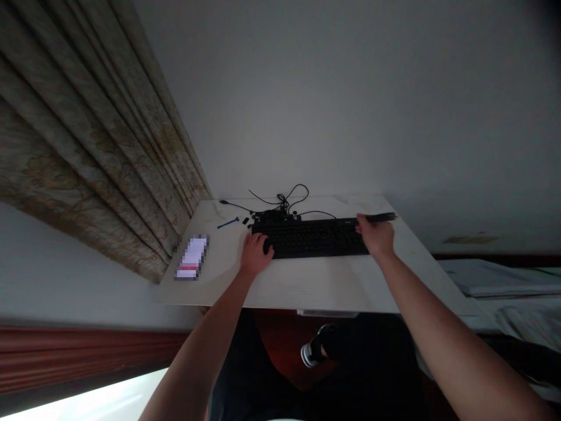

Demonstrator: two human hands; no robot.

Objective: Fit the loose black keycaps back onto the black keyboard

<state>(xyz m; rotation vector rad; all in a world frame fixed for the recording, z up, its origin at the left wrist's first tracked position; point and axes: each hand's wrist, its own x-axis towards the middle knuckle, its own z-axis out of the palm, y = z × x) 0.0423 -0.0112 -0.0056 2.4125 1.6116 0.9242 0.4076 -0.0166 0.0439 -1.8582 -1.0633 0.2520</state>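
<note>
Black keyboard (311, 240) at twelve o'clock, between your hands.
Your left hand (257, 254) rests half-curled on its end, grip unclear; your right hand (374, 235) pinches a slim black tool (381, 218) closed, a steady hold suiting it.

Pale grey wall (350, 99) fills upper view, dimly lit. Beige patterned curtain (87, 158) in deep folds at left, beside white tabletop (307, 286). Dark reddish wood trim (79, 351) along wall. Bright patch (87, 403) lower left, possibly window light. Pale bedding (526, 316) at right, hard to make out.
</note>
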